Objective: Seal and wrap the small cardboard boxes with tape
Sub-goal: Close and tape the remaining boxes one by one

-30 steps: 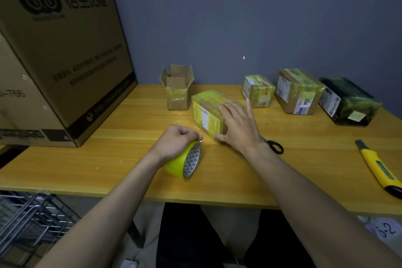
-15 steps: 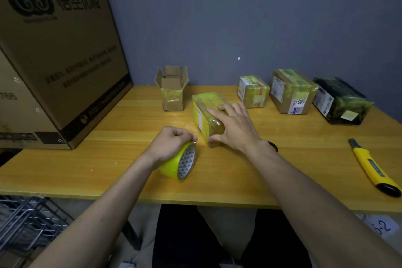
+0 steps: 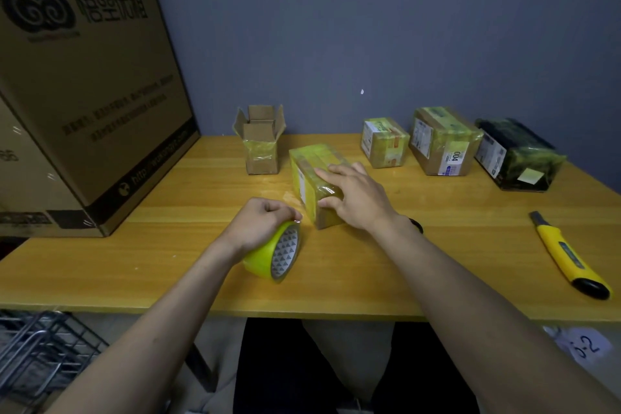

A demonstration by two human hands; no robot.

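Fingers lie atop wrapped box (thumb beside).

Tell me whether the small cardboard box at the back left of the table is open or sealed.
Open. The small cardboard box stands upright with its top flaps raised and splayed; tape wraps only its body.
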